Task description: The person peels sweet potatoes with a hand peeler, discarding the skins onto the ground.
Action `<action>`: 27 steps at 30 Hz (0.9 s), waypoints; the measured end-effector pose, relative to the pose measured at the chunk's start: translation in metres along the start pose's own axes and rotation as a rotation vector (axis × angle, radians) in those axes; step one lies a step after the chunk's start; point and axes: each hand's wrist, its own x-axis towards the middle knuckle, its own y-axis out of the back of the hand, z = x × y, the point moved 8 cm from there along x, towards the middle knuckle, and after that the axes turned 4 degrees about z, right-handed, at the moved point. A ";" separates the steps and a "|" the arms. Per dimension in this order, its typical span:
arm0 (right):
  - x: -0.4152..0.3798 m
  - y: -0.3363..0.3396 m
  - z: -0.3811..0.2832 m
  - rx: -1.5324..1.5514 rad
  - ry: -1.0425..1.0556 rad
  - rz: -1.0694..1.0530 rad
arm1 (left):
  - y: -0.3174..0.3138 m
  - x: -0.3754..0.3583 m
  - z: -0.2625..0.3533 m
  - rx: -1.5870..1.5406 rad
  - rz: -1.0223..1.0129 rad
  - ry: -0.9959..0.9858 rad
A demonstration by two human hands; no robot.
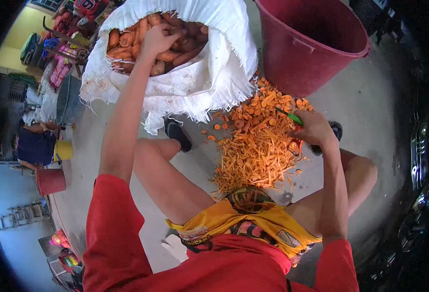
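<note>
My left hand (157, 41) reaches into the mouth of a white woven sack (185, 95), its thumb apart from its fingers, over the carrots (127, 40). It touches them; no carrot is clearly gripped. My right hand (314, 127) is closed around a green-handled knife (296, 118), its dark, thin blade pointing up and left. Just below that hand shows a small red thing, partly hidden, whose kind I cannot make out. Under the knife a heap of orange carrot peelings (258, 151) lies on the floor between my feet, with round cut carrot ends (268, 100) near its top.
A large dark red bucket (292, 63) stands beyond the heap, right of the sack. At the far left another person (38, 143) sits near a yellow container (63, 150) and a red bucket (50, 181). A ladder (22, 216) is by the wall. Motorbike-like shapes line the dark right edge.
</note>
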 end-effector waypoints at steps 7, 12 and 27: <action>-0.003 -0.006 -0.006 0.011 -0.013 -0.145 | 0.048 -0.005 0.002 0.033 0.059 0.192; -0.004 0.002 -0.007 0.040 0.010 -0.098 | 0.103 -0.044 0.007 -0.715 0.062 0.437; -0.022 0.038 -0.002 0.111 -0.014 -0.007 | -0.020 -0.228 0.286 -2.355 -1.061 0.532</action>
